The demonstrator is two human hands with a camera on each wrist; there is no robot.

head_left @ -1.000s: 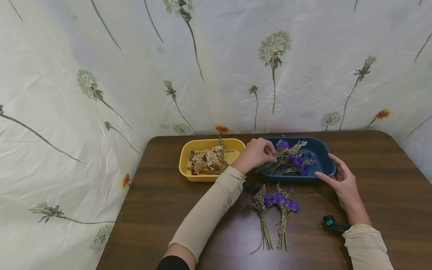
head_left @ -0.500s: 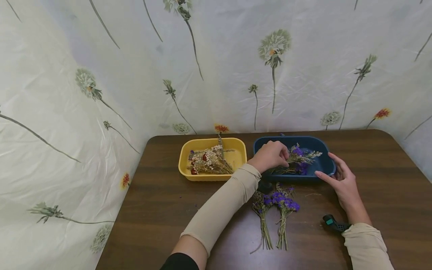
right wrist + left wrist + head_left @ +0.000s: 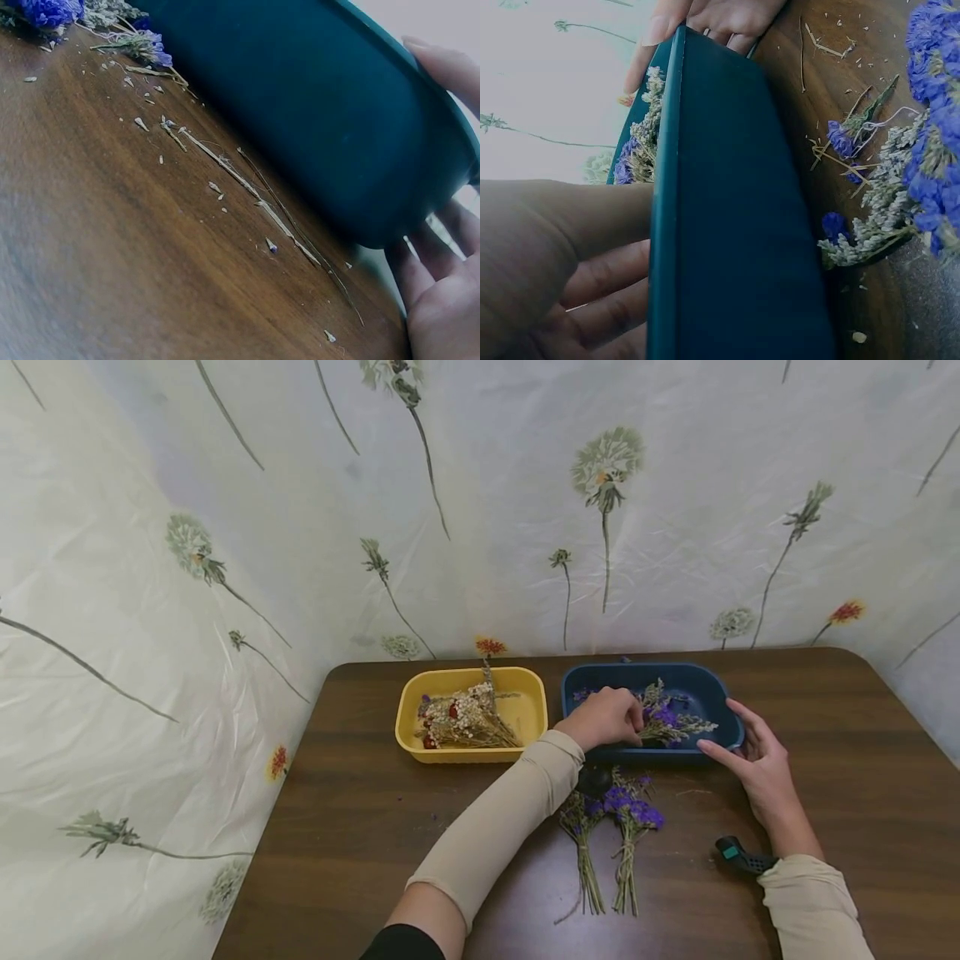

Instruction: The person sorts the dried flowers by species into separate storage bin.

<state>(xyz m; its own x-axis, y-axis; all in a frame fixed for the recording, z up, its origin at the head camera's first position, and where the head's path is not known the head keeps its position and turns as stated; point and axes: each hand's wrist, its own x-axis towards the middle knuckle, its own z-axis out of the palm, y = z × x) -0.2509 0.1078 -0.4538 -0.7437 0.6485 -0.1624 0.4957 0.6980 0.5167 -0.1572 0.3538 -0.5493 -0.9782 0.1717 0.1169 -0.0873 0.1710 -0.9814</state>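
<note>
In the head view my left hand [image 3: 606, 718] reaches into the dark blue tray [image 3: 645, 755], its fingers curled on the stems of a dried flower bunch [image 3: 663, 724] with purple and pale heads. The fingertips and stem ends are hidden behind the hand and the tray wall. My right hand [image 3: 757, 756] grips the tray's right end, the thumb at the front rim and the fingers around the corner. In the left wrist view the tray wall [image 3: 735, 195] covers part of the left hand [image 3: 592, 277]. More purple flowers lie in the tray beneath and behind the left hand.
Two tied purple bunches [image 3: 628, 843] lie on the wooden table [image 3: 337, 860] in front of the tray. To the left stands a yellow tray [image 3: 534, 718] holding white and red dried flowers [image 3: 465, 714]. Broken stems [image 3: 247, 184] and crumbs are scattered by the blue tray.
My left hand has moved right across the blue tray, carrying the flower bunch, then lowered it toward the tray's front right. My right hand has kept its place on the tray's end.
</note>
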